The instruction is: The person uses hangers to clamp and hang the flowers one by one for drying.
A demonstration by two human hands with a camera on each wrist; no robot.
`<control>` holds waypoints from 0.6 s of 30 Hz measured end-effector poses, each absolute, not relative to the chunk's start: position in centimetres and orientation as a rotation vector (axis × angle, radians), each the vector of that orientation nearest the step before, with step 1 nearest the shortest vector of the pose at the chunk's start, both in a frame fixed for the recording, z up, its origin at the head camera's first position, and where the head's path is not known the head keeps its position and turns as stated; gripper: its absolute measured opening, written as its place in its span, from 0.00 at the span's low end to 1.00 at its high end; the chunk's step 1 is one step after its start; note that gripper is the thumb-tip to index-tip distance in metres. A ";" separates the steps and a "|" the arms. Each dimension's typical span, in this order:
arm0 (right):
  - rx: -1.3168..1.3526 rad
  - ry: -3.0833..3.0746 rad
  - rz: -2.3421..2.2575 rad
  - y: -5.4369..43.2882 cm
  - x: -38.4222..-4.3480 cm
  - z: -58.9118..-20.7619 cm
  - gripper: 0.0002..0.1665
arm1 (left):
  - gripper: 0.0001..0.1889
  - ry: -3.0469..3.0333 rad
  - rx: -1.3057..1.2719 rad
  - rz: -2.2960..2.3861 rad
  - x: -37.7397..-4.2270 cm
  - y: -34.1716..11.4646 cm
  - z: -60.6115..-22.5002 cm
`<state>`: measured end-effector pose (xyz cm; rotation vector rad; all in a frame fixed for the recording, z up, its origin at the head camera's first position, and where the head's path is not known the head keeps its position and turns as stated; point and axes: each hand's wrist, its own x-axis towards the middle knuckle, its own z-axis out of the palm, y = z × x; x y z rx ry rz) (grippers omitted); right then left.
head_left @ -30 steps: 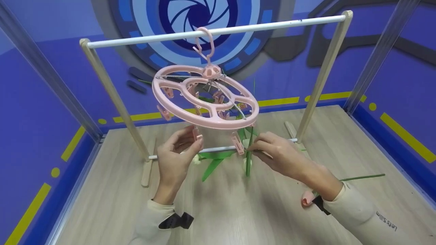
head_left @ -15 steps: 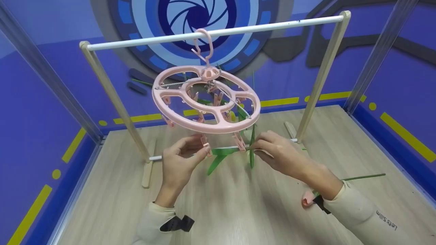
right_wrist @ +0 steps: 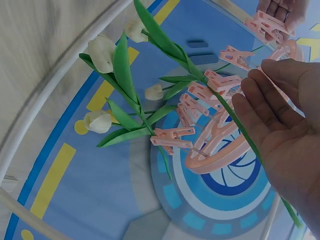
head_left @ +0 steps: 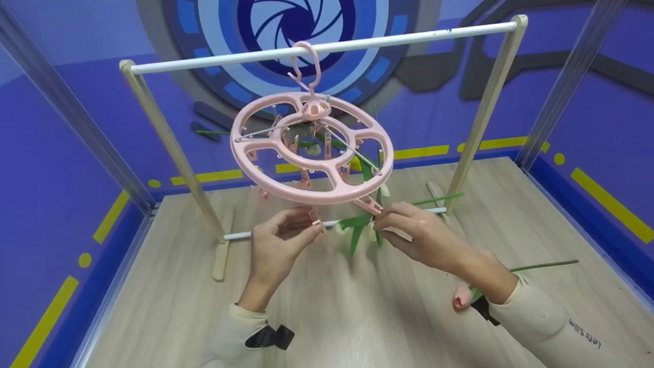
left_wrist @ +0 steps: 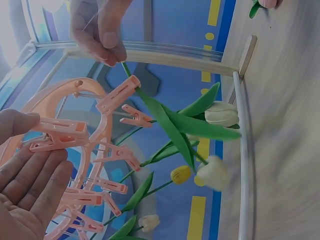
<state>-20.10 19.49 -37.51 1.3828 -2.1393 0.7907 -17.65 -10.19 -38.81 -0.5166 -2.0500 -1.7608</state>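
My left hand [head_left: 278, 250] pinches a pink clothespin [left_wrist: 60, 132] that hangs from the front rim of a round pink clip hanger [head_left: 311, 194]. Its thumb lies on one side of the clothespin and its fingers on the other. To the right, my right hand [head_left: 419, 232] pinches the green stem of a white tulip [left_wrist: 212, 172] between thumb and fingertips. The tulip's flower points left in the head view, and its stem runs out behind the hand. A second clothespin [head_left: 369, 205] leans toward the right fingertips, its tip right at the stem [left_wrist: 142, 95].
A white bar [head_left: 388, 40] on wooden posts [head_left: 485, 112] carries the hanger by its hook. More white tulips [right_wrist: 102, 52] and a yellow one [left_wrist: 181, 174] hang from other clothespins. A pink tulip [head_left: 462, 297] lies on the table beside my right forearm.
The hanger has turned, and my left hand has moved slightly right with its clothespin. The held tulip's flower has shifted right, and the second clothespin has tilted toward my right hand.
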 end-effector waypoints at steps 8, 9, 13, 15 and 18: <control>1.321 -2.226 0.776 21.3 -20.3 -38.6 0.20 | 0.16 -2.046 -0.533 -1.765 -17.7 -10.3 -39.1; 1.312 -2.235 0.774 21.7 -20.4 -38.8 0.20 | 0.15 -2.042 -0.537 -1.771 -17.7 -10.3 -39.1; 1.269 -2.276 0.783 23.3 -20.4 -39.4 0.22 | 0.16 -2.032 -0.543 -1.784 -17.7 -10.3 -39.2; 1.232 -2.309 0.781 24.1 -20.3 -39.6 0.23 | 0.16 -2.030 -0.543 -1.783 -17.7 -10.3 -39.3; 1.166 -2.366 0.772 25.4 -20.1 -39.8 0.23 | 0.16 -2.029 -0.536 -1.784 -17.7 -10.3 -39.4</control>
